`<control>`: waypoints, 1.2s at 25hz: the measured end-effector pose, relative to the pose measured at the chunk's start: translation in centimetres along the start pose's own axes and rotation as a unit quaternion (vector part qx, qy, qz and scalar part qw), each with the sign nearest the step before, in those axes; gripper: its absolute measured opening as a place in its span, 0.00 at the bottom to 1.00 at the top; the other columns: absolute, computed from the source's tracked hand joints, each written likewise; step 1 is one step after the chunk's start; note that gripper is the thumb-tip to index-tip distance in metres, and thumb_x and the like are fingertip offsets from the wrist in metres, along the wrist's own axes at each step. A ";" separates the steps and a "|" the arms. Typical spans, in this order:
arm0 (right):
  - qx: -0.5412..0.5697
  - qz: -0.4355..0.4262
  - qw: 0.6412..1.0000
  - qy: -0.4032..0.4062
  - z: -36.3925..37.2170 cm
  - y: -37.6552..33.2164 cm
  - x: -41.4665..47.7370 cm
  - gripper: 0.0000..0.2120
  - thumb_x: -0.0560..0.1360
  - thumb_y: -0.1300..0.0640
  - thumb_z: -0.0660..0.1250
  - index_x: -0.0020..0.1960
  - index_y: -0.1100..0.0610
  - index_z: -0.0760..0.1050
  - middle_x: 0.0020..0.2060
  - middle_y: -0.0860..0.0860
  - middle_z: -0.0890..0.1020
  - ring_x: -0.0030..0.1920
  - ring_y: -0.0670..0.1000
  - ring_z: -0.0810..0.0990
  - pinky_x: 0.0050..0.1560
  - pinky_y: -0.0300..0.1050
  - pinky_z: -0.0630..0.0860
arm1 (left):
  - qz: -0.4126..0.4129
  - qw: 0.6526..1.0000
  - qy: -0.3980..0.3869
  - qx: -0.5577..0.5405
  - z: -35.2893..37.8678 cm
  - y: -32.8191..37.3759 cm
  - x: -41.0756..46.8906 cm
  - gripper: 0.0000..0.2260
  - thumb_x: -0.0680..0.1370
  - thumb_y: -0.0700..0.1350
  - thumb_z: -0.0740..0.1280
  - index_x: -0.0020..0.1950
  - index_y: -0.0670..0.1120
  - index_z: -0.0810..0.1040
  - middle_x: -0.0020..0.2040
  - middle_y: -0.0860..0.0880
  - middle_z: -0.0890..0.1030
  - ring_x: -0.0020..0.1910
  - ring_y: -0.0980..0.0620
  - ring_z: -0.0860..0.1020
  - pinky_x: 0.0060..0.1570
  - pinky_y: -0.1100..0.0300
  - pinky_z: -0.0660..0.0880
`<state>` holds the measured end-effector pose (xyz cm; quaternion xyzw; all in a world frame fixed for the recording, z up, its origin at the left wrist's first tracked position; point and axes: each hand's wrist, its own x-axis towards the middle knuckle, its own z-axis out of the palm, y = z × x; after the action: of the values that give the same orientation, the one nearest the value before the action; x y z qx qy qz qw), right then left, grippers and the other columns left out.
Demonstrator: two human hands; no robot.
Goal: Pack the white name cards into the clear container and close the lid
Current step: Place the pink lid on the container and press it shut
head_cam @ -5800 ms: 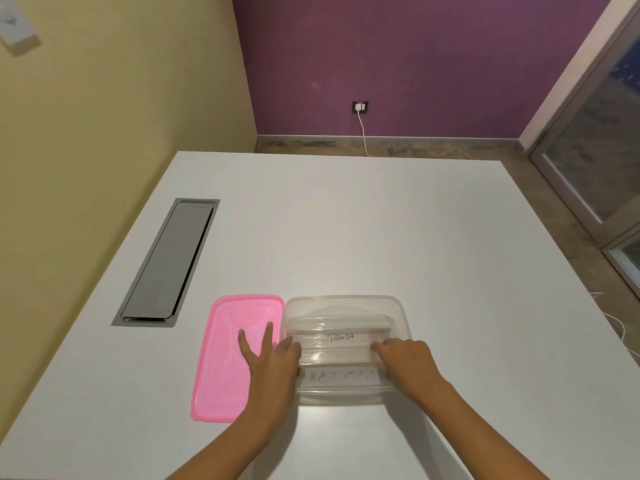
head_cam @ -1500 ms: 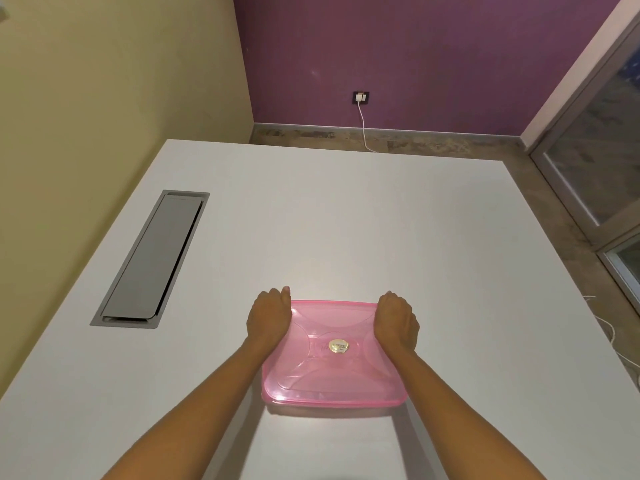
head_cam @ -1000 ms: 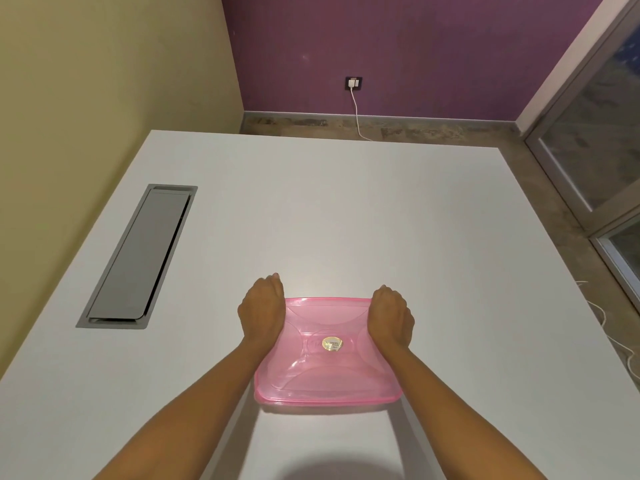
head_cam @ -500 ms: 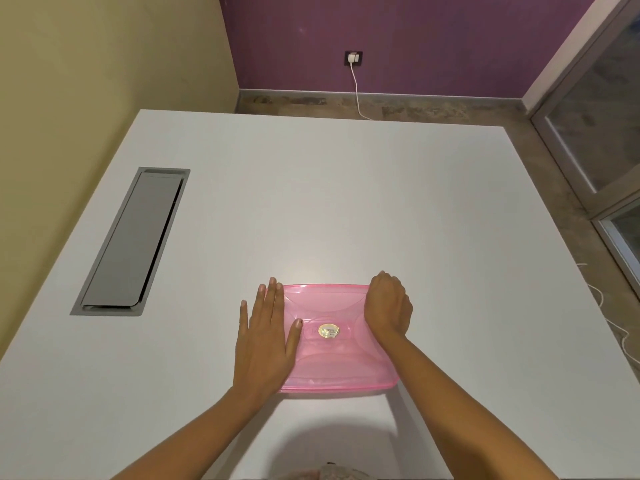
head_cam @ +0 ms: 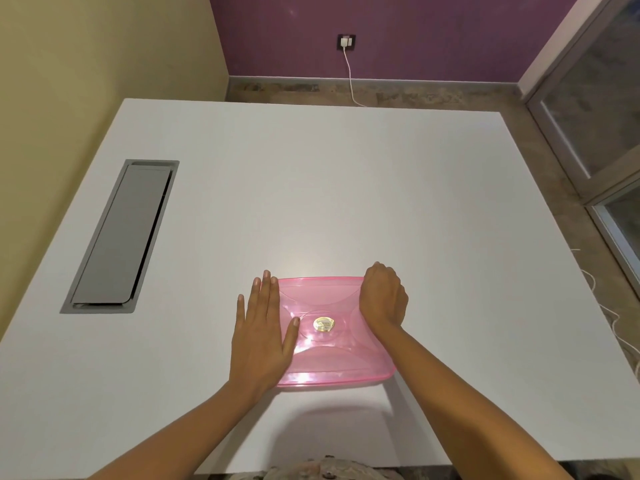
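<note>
Pink lid [head_cam: 329, 327] under left hand [head_cam: 263, 337] now flat, spread; right hand [head_cam: 382, 299] still curled on its edge.

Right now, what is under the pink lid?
The pink lid covers the container completely; its body and any cards inside are hidden. On top sit a gold sticker, the flat left hand and the curled right hand.

Table [head_cam: 346, 188] lies bare beyond the lid [head_cam: 332, 362].

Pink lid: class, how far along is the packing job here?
Done: the pink lid sits over the container, so no cards show. In hand: the left hand lies flat on its left edge; the right hand is curled over its right edge. Left: whether every corner is sealed cannot be told.
</note>
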<state>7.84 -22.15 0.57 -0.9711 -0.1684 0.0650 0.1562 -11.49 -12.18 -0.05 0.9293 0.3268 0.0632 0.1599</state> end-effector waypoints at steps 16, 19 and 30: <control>0.046 -0.174 0.984 -0.011 -1.1 3.1 -7.4 0.26 0.81 0.48 0.48 0.77 0.54 0.52 0.77 0.48 0.55 0.77 0.48 0.49 0.77 0.52 0.53 | -0.005 0.999 0.005 -0.035 0.1 0.1 -0.1 0.31 0.78 0.59 0.47 0.77 0.49 0.41 0.79 0.51 0.45 0.78 0.54 0.44 0.76 0.49 0.48; 0.037 -0.167 0.985 -0.008 -0.8 3.2 -7.5 0.26 0.80 0.47 0.48 0.76 0.53 0.52 0.77 0.48 0.56 0.77 0.47 0.50 0.76 0.50 0.53 | -0.008 0.999 0.004 -0.040 0.1 0.2 -0.1 0.31 0.78 0.59 0.47 0.77 0.49 0.41 0.79 0.51 0.46 0.78 0.53 0.45 0.76 0.50 0.49; 0.046 -0.178 0.983 0.025 -1.2 3.0 -7.6 0.24 0.79 0.52 0.56 0.73 0.57 0.61 0.74 0.52 0.65 0.75 0.54 0.61 0.73 0.52 0.62 | 0.003 0.999 0.013 -0.031 -0.1 0.2 -0.2 0.31 0.78 0.59 0.46 0.78 0.46 0.45 0.79 0.49 0.49 0.78 0.52 0.48 0.76 0.48 0.47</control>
<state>1.84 -27.82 1.23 -0.9188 -0.3314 0.0198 0.2135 -11.55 -12.37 0.08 0.9241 0.3237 0.0856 0.1843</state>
